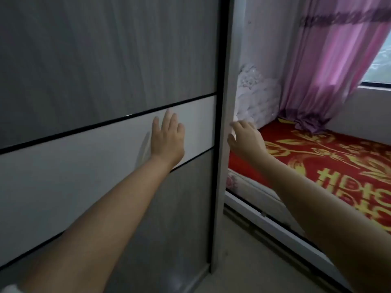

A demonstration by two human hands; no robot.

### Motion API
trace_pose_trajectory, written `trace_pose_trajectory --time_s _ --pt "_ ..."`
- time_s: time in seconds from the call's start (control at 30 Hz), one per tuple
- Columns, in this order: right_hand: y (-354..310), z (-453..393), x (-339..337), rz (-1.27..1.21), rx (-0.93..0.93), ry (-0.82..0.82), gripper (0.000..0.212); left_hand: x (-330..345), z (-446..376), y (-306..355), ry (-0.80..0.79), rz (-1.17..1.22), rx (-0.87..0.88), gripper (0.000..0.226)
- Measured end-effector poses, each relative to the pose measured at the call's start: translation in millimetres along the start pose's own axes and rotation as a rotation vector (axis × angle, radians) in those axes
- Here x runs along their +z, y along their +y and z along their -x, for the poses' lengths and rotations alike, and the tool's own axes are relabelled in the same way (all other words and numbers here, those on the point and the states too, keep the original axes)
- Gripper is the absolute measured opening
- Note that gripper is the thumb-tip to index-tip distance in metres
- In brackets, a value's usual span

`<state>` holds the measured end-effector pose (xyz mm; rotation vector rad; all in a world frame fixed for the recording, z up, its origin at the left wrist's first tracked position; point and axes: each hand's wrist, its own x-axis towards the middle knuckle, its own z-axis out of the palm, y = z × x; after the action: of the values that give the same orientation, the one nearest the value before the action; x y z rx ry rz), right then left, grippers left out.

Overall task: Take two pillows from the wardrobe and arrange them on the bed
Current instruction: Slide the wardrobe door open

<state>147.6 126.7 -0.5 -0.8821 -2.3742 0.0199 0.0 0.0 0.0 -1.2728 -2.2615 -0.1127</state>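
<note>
The wardrobe's grey sliding door fills the left of the view, crossed by a white band edged in black. My left hand lies flat on that band with its fingers spread. My right hand reaches past the door's right edge, by the pale side frame, fingers apart and holding nothing. The door is closed and no pillows show. To the right lies the bed, covered by a red sheet with a gold pattern.
A pink curtain hangs over the window at the far right and bunches on the bed. A white lacy headboard stands against the wall. A narrow strip of pale floor runs between wardrobe and bed frame.
</note>
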Motion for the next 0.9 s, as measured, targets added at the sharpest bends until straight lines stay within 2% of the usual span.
trace_pose_trajectory --time_s 0.1,0.17,0.27,0.33,0.43,0.53,0.63,0.8,0.9 --pt "22 -68 20 0.006 -0.06 0.152 0.047 8 -57 2 0.139 -0.092 -0.032 0.052" --pt "34 -109 32 0.063 -0.106 0.212 0.053 16 -90 10 0.223 -0.223 0.044 0.055" --pt "47 -147 42 0.003 -0.172 0.276 0.054 22 -122 24 0.356 -0.404 0.038 0.057" --pt "50 -155 50 -0.042 -0.263 0.381 0.053 26 -134 26 0.456 -0.531 0.041 0.056" --pt "53 -159 57 -0.035 -0.323 0.469 0.05 33 -136 22 0.48 -0.637 0.044 0.056" --pt "58 -159 49 0.07 -0.353 0.49 0.051 30 -131 18 0.456 -0.641 0.01 0.058" --pt "53 -153 42 0.167 -0.335 0.442 0.056 23 -124 14 0.439 -0.632 0.009 0.058" --pt "53 -150 43 0.17 -0.302 0.335 0.059 8 -106 2 0.392 -0.624 -0.013 0.056" --pt "54 -151 42 0.163 -0.273 0.3 0.055 -1 -95 -10 0.442 -0.616 -0.003 0.055"
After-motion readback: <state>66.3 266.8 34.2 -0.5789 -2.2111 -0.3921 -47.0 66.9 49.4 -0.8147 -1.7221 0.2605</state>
